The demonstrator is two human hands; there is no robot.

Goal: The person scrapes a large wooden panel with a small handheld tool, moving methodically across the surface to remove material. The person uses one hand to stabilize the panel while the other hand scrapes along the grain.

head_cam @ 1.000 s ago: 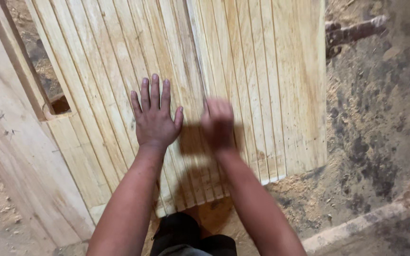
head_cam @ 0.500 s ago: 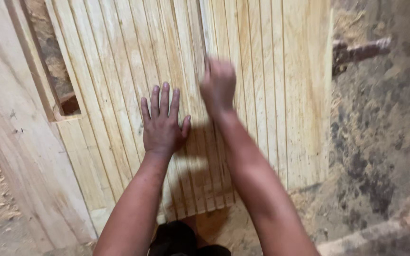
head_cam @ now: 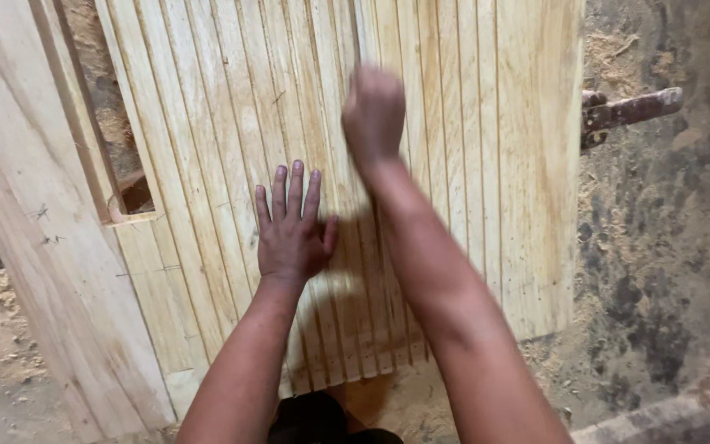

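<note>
A panel of pale narrow wooden slats [head_cam: 207, 107] lies in front of me, tilted, with grooves running away from me. My left hand [head_cam: 291, 230] rests flat on the slats with fingers spread. Farther up the panel, my right hand [head_cam: 373, 111] is blurred with motion and its fingers look curled; whether anything is in it cannot be told. Both forearms reach in from the bottom edge.
A wide pale board [head_cam: 26, 247] frames the panel on the left, with a gap [head_cam: 108, 140] showing ground beneath. A rusty metal bar [head_cam: 630, 108] sticks out past the panel's right edge. Dirt and sawdust [head_cam: 659, 271] cover the ground at right.
My right hand has slid up the slats, away from me. My left hand stays flat in about the same spot on the panel.
</note>
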